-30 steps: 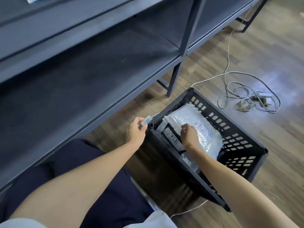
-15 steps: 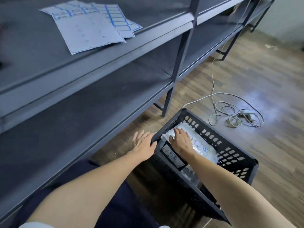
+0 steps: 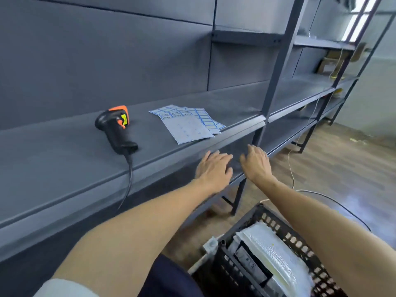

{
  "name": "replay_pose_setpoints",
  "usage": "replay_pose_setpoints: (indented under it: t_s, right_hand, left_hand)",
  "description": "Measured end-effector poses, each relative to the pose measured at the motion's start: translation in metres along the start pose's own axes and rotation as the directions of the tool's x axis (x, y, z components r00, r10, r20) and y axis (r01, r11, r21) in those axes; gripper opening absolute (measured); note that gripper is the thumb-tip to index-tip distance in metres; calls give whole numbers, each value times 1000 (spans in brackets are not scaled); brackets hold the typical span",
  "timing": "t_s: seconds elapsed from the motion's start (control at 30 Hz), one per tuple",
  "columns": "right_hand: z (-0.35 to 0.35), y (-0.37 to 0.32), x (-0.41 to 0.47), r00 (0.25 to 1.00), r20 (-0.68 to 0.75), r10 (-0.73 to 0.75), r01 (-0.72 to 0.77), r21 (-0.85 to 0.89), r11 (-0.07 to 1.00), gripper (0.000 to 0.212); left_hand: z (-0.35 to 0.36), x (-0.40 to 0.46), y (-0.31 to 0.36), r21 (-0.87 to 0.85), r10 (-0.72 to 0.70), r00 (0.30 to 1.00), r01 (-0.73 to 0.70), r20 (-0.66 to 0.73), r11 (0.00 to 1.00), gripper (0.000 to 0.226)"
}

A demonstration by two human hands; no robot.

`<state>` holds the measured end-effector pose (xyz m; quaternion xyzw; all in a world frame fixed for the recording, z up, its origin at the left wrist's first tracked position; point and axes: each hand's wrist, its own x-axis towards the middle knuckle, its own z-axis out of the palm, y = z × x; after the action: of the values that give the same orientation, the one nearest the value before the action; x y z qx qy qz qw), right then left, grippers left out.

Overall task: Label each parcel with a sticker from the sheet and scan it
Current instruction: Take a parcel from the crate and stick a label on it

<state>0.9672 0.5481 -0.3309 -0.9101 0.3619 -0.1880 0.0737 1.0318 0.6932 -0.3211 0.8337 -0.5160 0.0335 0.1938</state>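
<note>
Along the left side runs a long, dark grey metal shelving unit (image 3: pixel 192 97), its matte, flat shelves held by slim upright posts and stretching away to the right. Below lies a brown wood-plank floor (image 3: pixel 334 168) with a thin pale cable trailing across it.

At the bottom right sits a black plastic crate (image 3: pixel 278 230) with a lattice of rectangular holes in its walls. Inside it rests a parcel (image 3: pixel 276 254), a glossy white bubble-wrap mailer with a crinkled surface, leaning beside a darker, flatter packet.

Two bare forearms reach forward from the bottom edge. The left hand (image 3: pixel 214 168) and the right hand (image 3: pixel 256 162) float side by side, near each other but apart, in front of the shelf's front edge. Both are palm down with fingers straight and loosely spread, gripping nothing; motion blur hides whether the fingertips touch the shelf.

On the shelf, well left of the hands, lies a black pistol-shaped barcode scanner (image 3: pixel 116 127) with an orange head and a yellow trigger, its dark cord hanging over the edge. Just beyond the hands lie overlapping sticker sheets (image 3: pixel 188 125), flat white paper with rows of blue-bordered rectangular labels.
</note>
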Motion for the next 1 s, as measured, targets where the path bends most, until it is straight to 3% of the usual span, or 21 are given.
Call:
replay_pose_setpoints:
  t_s: [0.13, 0.3, 0.47, 0.7, 0.83, 1.0]
  right_hand:
    - [-41, -72, 21, 988, -54, -146, 147, 11, 989, 46]
    - [-63, -178, 26, 929, -80, -361, 364, 21, 931, 44]
    - [-69, -281, 2, 830, -59, -555, 557, 38, 829, 42]
    - [-68, -394, -64, 664, -5, -748, 740, 146, 657, 36]
    - [-62, -444, -119, 543, 35, -839, 809, 246, 533, 41]
    - [-59, -489, -206, 334, 32, -942, 855, 411, 317, 49]
  left_hand:
    - [-78, -7, -26, 61, -76, 979, 89, -188, 994, 46]
    - [-148, -58, -92, 161, -251, 921, 307, -298, 938, 46]
    - [-197, -120, -143, 193, -448, 813, 540, -373, 819, 48]
    - [-235, -213, -184, 196, -612, 649, 741, -452, 642, 50]
    - [-254, -294, -198, 156, -680, 508, 846, -529, 510, 48]
    - [-261, -413, -195, 24, -737, 254, 951, -627, 308, 45]
